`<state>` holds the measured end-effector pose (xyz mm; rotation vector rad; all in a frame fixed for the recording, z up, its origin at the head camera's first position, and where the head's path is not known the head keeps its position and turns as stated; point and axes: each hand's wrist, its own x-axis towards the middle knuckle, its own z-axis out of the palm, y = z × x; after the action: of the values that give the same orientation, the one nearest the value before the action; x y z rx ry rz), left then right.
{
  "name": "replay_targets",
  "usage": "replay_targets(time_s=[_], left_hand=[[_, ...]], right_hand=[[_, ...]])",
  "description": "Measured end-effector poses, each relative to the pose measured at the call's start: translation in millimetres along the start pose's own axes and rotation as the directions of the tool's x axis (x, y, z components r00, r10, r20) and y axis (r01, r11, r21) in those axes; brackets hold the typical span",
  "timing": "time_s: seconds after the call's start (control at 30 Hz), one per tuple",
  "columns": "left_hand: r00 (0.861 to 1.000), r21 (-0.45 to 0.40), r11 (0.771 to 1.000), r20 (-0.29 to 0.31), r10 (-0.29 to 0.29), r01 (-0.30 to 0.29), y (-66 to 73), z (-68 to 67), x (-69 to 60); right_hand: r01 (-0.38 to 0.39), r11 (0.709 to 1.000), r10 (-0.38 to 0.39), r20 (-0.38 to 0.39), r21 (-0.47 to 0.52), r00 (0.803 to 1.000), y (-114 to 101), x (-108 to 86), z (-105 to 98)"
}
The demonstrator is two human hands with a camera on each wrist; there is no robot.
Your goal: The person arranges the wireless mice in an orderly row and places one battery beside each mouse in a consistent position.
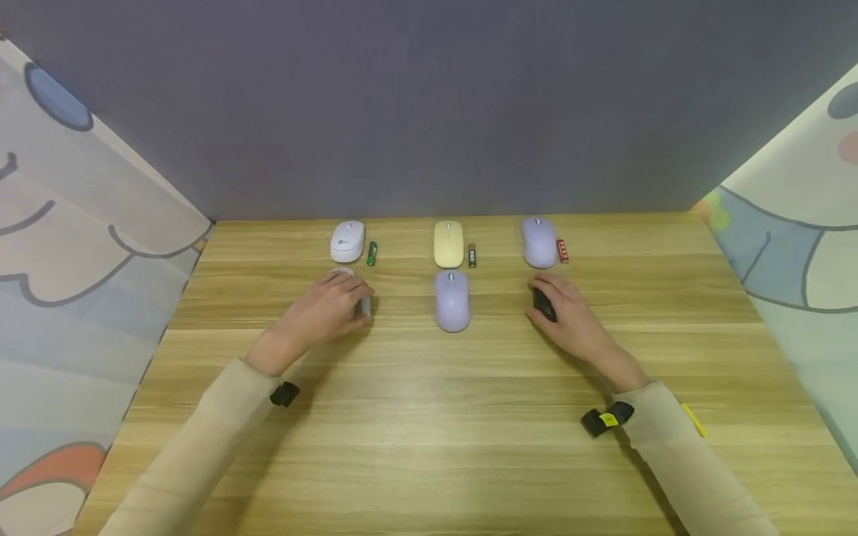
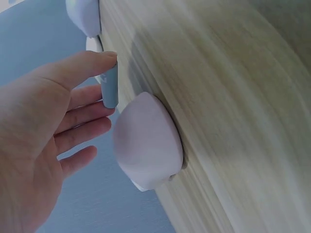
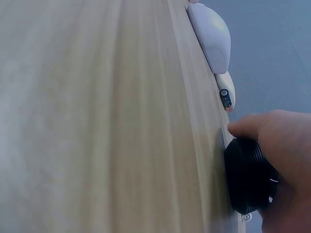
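Observation:
My left hand pinches a light grey-blue battery between thumb and fingers, above the table. Beside it in the left wrist view sits a pale pinkish mouse; from the head, the hand mostly hides that mouse. On the right, my right hand grips a black mouse at its sides, with the thumb at its left edge. The right wrist view shows the ribbed side of this mouse close to the wood. Between both hands lies a lilac mouse.
Along the back of the table stand a white mouse, a yellow mouse and another lilac mouse. Beside them lie a green battery, a black battery and a red battery. A grey panel rises behind.

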<state>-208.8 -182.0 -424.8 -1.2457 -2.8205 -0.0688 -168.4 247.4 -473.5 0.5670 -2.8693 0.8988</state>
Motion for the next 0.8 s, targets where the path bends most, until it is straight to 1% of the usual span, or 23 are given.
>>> replay_targets(time_s=[0.2,0.3,0.5,0.8], left_hand=[[0.998,-0.025,1.0,0.059,-0.018,0.019,-3.7,2.6,3.8],[0.997,-0.032,0.999,0.075,-0.02,0.023,-5.4,3.8,5.2],[0.995,-0.042,0.999,0.094,-0.027,0.031,-8.5,6.2,6.1],[0.995,-0.043,0.998,0.099,-0.032,0.036,-8.6,7.6,6.5]], right_hand=[[-0.008,1.0,0.008,0.013,0.0,1.0,-0.5,0.2,-0.5],[-0.005,1.0,0.005,0.012,-0.002,1.0,-0.4,0.4,-0.3],[0.0,1.0,0.0,0.006,-0.001,1.0,-0.7,1.0,0.4],[-0.02,1.0,0.02,0.019,-0.002,1.0,0.4,0.6,0.4]])
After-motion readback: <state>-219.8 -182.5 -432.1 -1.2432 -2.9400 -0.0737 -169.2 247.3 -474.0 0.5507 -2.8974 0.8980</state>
